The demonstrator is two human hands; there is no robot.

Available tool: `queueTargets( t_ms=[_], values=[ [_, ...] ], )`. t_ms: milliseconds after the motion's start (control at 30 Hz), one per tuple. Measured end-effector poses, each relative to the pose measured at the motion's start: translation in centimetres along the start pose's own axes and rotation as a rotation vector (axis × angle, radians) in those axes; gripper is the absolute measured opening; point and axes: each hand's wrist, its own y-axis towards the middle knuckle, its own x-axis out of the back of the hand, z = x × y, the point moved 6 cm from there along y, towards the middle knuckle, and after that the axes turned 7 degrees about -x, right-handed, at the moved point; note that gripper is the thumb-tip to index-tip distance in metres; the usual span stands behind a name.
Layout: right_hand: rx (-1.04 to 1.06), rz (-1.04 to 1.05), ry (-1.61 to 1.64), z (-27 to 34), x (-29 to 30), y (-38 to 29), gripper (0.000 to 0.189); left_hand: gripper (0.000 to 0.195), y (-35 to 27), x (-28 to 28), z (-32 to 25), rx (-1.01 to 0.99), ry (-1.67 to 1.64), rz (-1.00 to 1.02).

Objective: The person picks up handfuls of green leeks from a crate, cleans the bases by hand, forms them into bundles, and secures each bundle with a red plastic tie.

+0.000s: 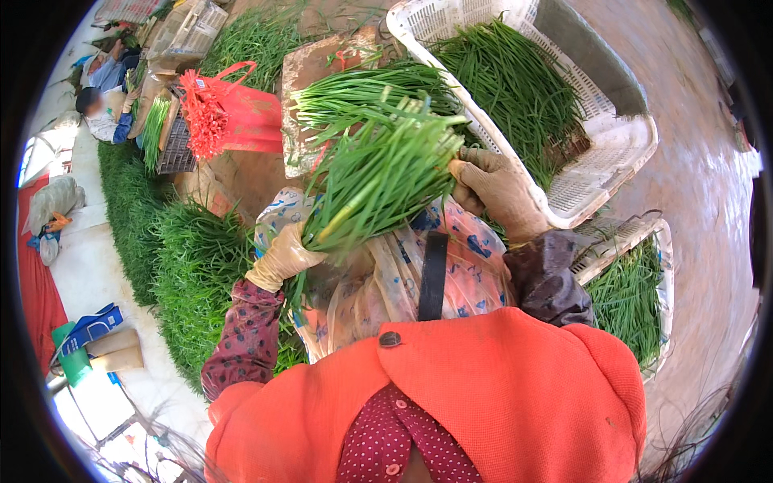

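A loose bunch of long green leaves, apparently garlic chives [383,187], lies slantwise above my lap. My right hand [495,187], in a soiled glove, grips it at the pale stem end. At the leafy end, my left hand [287,256] is closed around the leaves in a cream-coloured glove. Just beyond the bunch, more chives [374,90] rest on a worn, dirty board [295,154], their pale ends towards the left. Under my hands a clear plastic apron with blue print [386,281] covers my lap.
A white plastic crate [628,136] holding chives stands at upper right, a second crate [667,290] below it. A red bag [256,121] with red ties [205,115] stands left of the board. Heaped chives [193,278] line my left. Two people [109,115] sit at upper left.
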Motion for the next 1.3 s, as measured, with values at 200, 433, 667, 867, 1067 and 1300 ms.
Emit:
queueTargets(
  t_ms=[200, 433, 667, 867, 1067, 1300],
  values=[
    [0.161, -0.229, -0.493, -1.9, 1.6, 1.1, 0.029, 0.042, -0.3, 0.1, -1.8, -0.009, 0.134, 0.021],
    [-0.111, -0.733, -0.977, -10.8, 13.6, -0.6, 0.031, 0.04, 1.0, 1.1, -4.2, -0.031, 0.193, 0.099],
    [0.214, -0.526, -1.192, -0.9, 6.9, -8.8, 0.083, 0.036, 2.1, 1.7, -4.9, -0.151, 0.359, 0.139],
    [0.587, -0.428, -1.42, 6.0, -4.8, -3.1, 0.104, 0.045, 2.6, 2.2, -7.8, -0.188, 0.419, 0.202],
    [0.334, -0.165, -1.247, 7.1, -6.6, 2.3, 0.088, 0.054, 1.8, 2.1, -7.1, -0.215, 0.589, 0.142],
    [0.438, -0.224, -0.436, 3.6, -2.9, 4.8, 0.042, 0.055, 1.8, 1.8, -7.5, -0.139, 0.601, 0.157]
  ],
)
